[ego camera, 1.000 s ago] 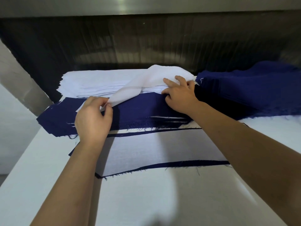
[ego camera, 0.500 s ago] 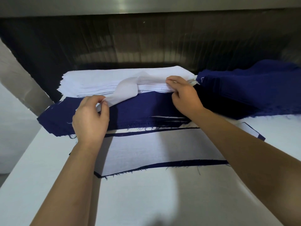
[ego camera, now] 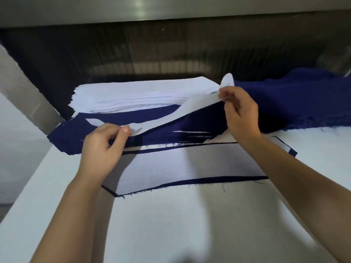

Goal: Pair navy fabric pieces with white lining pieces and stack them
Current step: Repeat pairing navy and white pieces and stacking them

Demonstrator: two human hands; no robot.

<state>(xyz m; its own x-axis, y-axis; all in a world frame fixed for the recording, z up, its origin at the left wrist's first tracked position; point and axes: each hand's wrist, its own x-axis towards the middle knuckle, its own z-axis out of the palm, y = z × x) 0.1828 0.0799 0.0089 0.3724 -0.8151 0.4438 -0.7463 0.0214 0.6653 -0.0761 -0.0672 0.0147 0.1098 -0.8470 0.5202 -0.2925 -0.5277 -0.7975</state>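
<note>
**Both hands hold one white lining piece over the navy stack**

The left hand [ego camera: 102,149] pinches the near end of a white lining piece [ego camera: 182,112] between thumb and curled fingers. The right hand [ego camera: 241,111] pinches the far end, its fingers curled round the edge, and a rounded tip of the piece sticks up beyond them. The piece hangs as a slack band between the two hands, lifted clear of the white lining stack [ego camera: 133,93] and crossing above the navy fabric stack [ego camera: 76,137], which lies just in front of it. Whether the hands hold one layer or more cannot be told.

Nearer the person, a paired piece [ego camera: 190,164] lies flat on the tabletop [ego camera: 190,224]: white lining on top, the navy beneath showing only as a thin rim. The left wrist covers its left end and the right forearm crosses its right end.

White slivers show between the navy layers beside the right wrist; what they belong to is unclear. The navy heap [ego camera: 303,101] on the right is cut off by the frame edge, and its near-left part is hidden behind the right hand. The dark ribbed panel [ego camera: 171,50] behind is blurred.
</note>
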